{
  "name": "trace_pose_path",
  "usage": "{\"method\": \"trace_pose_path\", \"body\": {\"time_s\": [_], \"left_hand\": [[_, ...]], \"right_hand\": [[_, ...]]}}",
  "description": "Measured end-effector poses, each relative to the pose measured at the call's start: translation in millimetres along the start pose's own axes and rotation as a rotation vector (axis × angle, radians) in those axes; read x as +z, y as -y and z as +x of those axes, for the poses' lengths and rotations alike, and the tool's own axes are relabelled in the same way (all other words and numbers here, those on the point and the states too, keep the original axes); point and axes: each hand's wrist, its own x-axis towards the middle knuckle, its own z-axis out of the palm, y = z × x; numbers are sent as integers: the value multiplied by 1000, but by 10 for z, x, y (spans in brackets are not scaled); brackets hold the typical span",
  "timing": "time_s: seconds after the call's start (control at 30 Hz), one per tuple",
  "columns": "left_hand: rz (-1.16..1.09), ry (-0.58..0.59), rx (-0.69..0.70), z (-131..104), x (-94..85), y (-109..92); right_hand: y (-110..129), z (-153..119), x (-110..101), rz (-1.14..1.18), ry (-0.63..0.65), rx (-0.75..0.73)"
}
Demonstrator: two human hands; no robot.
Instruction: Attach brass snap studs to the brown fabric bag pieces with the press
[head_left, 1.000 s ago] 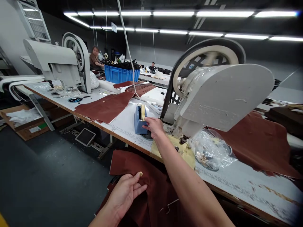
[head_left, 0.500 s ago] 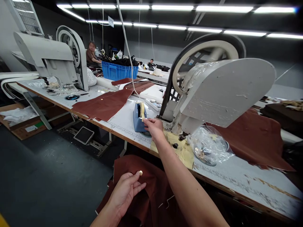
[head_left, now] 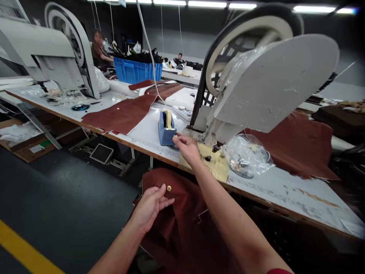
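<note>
My right hand (head_left: 186,148) pinches a small pale-yellow piece of tape (head_left: 175,136) between thumb and fingers, just right of the front of a blue tape dispenser (head_left: 167,136). A roll of yellowish masking tape (head_left: 169,119) sits in the dispenser. Below the table edge, reddish-brown fabric (head_left: 185,217) hangs in folds, with a round gold-coloured button (head_left: 169,188) on it. My left hand (head_left: 149,207) is in front of this fabric, fingers apart and thumb tip close beside the button. Whether its hidden fingertip grips any cloth does not show.
A large grey machine with a wheel (head_left: 273,87) stands right of the dispenser, near a clear plastic bag (head_left: 248,156) and yellow pad (head_left: 218,167). Brown fabric (head_left: 122,114) lies leftward, before another machine (head_left: 57,57). Behind are a blue crate (head_left: 137,72) and a seated person (head_left: 99,51).
My view has tilted down, so the scene sits higher. My right hand has drawn the tape piece slightly away from the roll, down and to the right. The left hand stays by the button.
</note>
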Motion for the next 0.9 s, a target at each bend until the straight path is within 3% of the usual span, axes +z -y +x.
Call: {"method": "trace_pose_path", "body": {"time_s": [0.17, 0.23, 0.33, 0.5, 0.63, 0.77, 0.83, 0.9], "left_hand": [[119, 46, 52, -78, 28, -134], [207, 89, 64, -103, 58, -125], [318, 160, 84, -143, 122, -65], [403, 236, 98, -187, 210, 28], [419, 196, 106, -189, 246, 64], [529, 166, 167, -243, 267, 4], [710, 178, 215, -361, 289, -63], [954, 229, 266, -550, 328, -117]], "right_hand": [[69, -1004, -267, 7, 448, -41], [94, -1290, -354, -102, 514, -110], [94, -1475, -451, -222, 499, -190], [95, -1501, -518, -323, 473, -226], [132, -1544, -535, -476, 425, -91], [-40, -1547, -728, -524, 227, 33], [-232, -1588, -880, -408, 71, 60], [-405, -1742, -1019, -238, -5, 195]]}}
